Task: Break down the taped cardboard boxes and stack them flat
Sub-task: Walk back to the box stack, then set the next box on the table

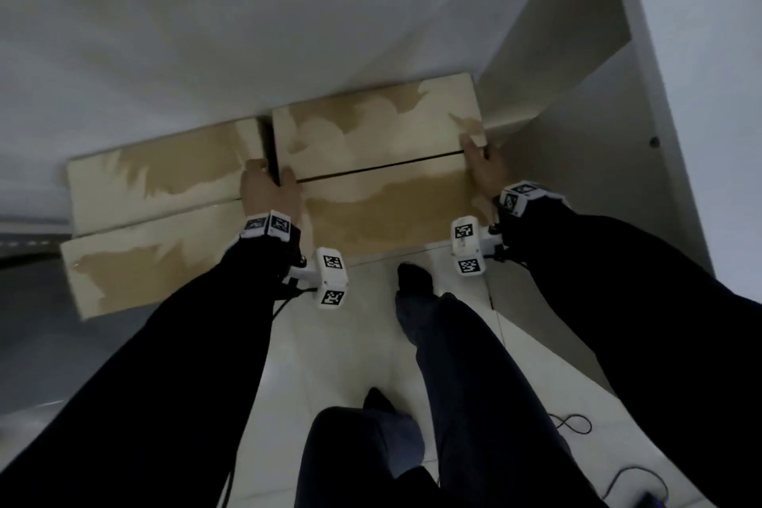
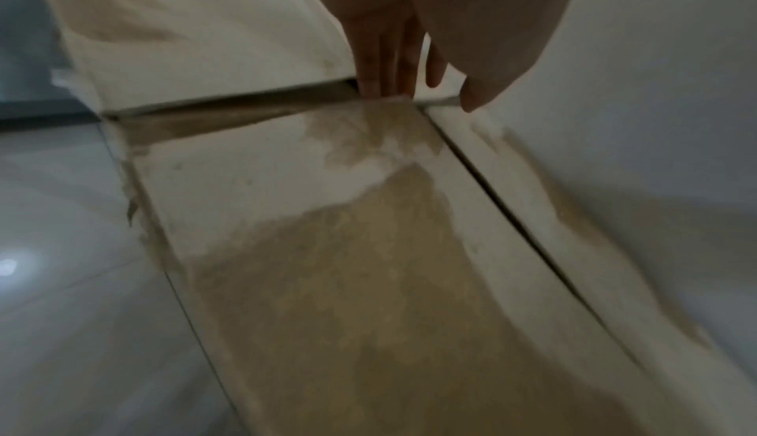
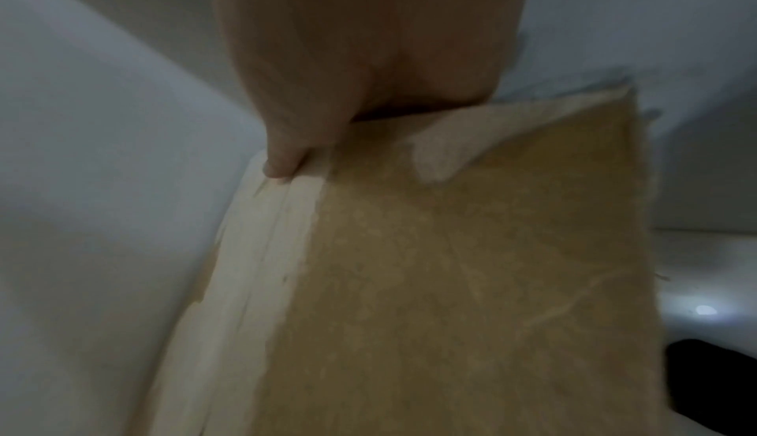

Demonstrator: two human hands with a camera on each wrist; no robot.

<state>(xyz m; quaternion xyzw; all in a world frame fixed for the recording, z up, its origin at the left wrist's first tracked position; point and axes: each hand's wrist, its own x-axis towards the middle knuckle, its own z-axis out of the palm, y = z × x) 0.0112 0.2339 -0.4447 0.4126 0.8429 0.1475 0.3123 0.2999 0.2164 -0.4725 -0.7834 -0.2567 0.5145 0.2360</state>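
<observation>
Two tan cardboard boxes with torn, whitish surfaces stand side by side against a white wall. The right box (image 1: 383,177) shows a dark seam between its top flaps. My left hand (image 1: 270,188) grips its left edge, fingers (image 2: 381,64) reaching down into the gap between the boxes and the thumb on top. My right hand (image 1: 480,165) holds the same box (image 3: 471,265) at its right edge, thumb (image 3: 282,164) pressed on the rim, its fingers hidden behind the cardboard. The left box (image 1: 156,210) (image 2: 184,38) lies untouched beside it.
A white panel (image 1: 556,54) leans in the corner just right of the held box, with a white cabinet side (image 1: 668,115) beyond. My legs and a dark shoe (image 1: 414,276) stand on pale floor tiles below. Thin cables (image 1: 573,425) trail on the floor.
</observation>
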